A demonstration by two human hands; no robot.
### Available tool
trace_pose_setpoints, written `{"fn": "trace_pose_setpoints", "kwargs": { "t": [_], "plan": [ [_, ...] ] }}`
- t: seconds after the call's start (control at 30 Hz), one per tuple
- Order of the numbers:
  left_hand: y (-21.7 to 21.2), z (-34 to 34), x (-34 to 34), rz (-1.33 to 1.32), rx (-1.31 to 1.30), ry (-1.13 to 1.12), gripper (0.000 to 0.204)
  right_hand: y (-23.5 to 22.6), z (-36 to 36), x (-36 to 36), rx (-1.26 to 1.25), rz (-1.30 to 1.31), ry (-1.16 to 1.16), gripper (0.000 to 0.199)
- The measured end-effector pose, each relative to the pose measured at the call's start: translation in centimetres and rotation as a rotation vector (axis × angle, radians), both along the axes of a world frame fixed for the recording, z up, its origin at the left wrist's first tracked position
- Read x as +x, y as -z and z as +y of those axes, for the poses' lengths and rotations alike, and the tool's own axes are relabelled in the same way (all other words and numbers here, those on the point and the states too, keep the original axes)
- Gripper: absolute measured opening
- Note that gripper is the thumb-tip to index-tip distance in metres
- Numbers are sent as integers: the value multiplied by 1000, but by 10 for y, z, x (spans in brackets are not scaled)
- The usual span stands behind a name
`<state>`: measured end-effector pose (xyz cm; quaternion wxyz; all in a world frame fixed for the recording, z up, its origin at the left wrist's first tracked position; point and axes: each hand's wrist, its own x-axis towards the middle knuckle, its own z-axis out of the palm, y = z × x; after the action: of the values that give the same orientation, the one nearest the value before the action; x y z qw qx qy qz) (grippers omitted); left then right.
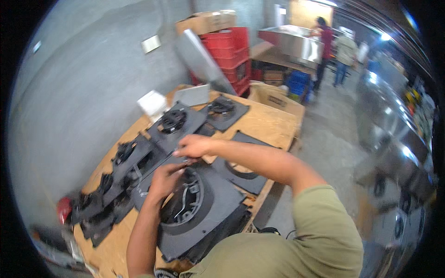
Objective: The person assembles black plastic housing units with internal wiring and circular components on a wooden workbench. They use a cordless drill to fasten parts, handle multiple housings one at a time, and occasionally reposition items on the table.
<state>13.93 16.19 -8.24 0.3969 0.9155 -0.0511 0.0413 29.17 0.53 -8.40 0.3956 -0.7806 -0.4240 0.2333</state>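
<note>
A dark grey square panel [222,197] with a round black fan housing [200,194] lies right in front of me on the wooden table. White wire [184,200] curls inside its round opening. My left hand [168,180] is at the housing's far-left rim, fingers bent together; what they hold, if anything, is hidden. Just beyond it, my right hand [193,146] is closed in a pinch over the panel's far edge. Blur keeps me from making out what is between those fingers. Another panel [218,172] with a round hole lies to the right.
Further panels with black fan parts [172,121] cover the table's [273,118] far and left sides. A white box [153,104] stands by the wall. Red crates [227,53] and a cardboard box [273,97] stand beyond. Two people [345,51] are in the aisle behind.
</note>
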Motion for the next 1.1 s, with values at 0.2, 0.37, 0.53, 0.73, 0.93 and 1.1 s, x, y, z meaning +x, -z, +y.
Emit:
{"fn": "trace_pose_setpoints", "kwargs": {
  "t": [0.2, 0.37, 0.53, 0.73, 0.93, 1.1],
  "plan": [
    [3, -1, 1, 21, -116, -2, 27, -16, -6, -13, 1, 5, -21, 31],
    [-1, -8, -5, 20, -151, -53, 27, -16, 8, -4, -66, 187, 49, 20],
    [-3, -10, -4, 9, -131, -53, 28, 6, 14, -3, -1, 250, 194, 21],
    [3, -2, -3, 9, -18, -66, 27, 23, -3, -13, 280, 13, 259, 32],
    [8, 3, 4, -101, 0, -16, 27, -2, -28, -12, 341, -1004, -147, 50],
    [14, -2, 2, -143, -65, -44, 23, -3, -46, -8, 408, -1252, -280, 47]
  ]
}}
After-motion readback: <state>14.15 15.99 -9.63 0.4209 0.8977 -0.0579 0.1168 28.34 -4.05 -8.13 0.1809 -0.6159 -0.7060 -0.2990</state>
